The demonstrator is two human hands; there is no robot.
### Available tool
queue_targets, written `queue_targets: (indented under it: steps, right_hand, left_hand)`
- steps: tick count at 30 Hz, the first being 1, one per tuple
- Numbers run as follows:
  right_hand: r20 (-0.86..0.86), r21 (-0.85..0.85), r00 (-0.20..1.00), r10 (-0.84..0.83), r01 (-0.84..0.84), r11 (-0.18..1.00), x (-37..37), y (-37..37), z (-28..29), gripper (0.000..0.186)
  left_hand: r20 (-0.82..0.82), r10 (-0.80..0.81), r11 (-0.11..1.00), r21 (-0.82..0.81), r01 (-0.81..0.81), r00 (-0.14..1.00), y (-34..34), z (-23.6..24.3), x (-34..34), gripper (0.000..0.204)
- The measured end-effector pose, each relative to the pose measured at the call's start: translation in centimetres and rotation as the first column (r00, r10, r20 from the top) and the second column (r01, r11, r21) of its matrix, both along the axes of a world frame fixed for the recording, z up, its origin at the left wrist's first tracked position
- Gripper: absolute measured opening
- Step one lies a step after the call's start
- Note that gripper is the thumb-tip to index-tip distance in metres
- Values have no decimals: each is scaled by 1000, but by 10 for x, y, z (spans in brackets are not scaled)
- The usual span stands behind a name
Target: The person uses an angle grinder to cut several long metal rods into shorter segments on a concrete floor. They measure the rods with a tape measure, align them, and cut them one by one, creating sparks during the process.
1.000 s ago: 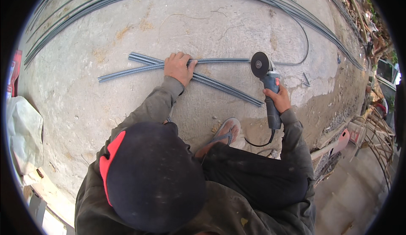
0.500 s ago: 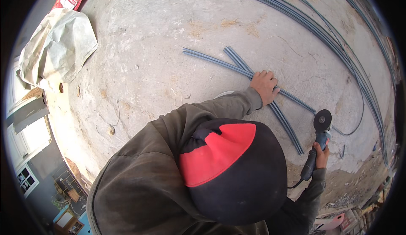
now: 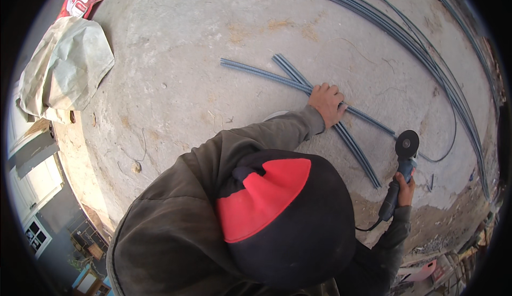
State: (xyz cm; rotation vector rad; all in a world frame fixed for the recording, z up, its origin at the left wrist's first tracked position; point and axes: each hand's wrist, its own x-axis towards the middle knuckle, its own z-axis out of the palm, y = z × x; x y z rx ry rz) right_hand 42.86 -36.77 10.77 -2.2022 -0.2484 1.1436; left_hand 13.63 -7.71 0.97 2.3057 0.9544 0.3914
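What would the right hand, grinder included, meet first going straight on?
Ahead of the right hand, probably the long bar bundle; whether the grinder disc touches the nearer bars is unclear.

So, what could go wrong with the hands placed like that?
The disc of the grinder in the right hand is beside one rod bundle; if spinning, it could kick toward the bare left hand on that bundle.
A second rod bundle crosses the first near the left hand, so both may roll or shift.
The cord curves back toward the body and might snag if the grinder moves.
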Motion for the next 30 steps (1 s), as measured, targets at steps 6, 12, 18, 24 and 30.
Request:
queue_targets:
  steps: [6, 12, 18, 24, 30]
  right_hand:
    - [-12, 31, 999, -42, 42, 999, -1, -1, 4, 36]
    - [40, 29, 995, 87, -88, 996, 11, 9, -7, 43]
    - [51, 48, 995, 87, -90, 995, 8, 1, -5, 46]
    - [66, 22, 987, 145, -147, 989, 8, 0, -13, 47]
    - [69, 4, 985, 155, -156, 988, 7, 4, -10, 48]
  left_hand:
    - [41, -22, 999, 49, 20, 999, -3, -6, 6, 22]
    - [39, 1, 999, 47, -3, 999, 0, -3, 5, 19]
    - [40, -3, 996, 87, 0, 999, -2, -1, 11, 18]
    - [2, -3, 997, 75, 3, 1000, -1, -2, 8, 20]
    - [-21, -22, 999, 43, 23, 1000, 0, 0, 9, 24]
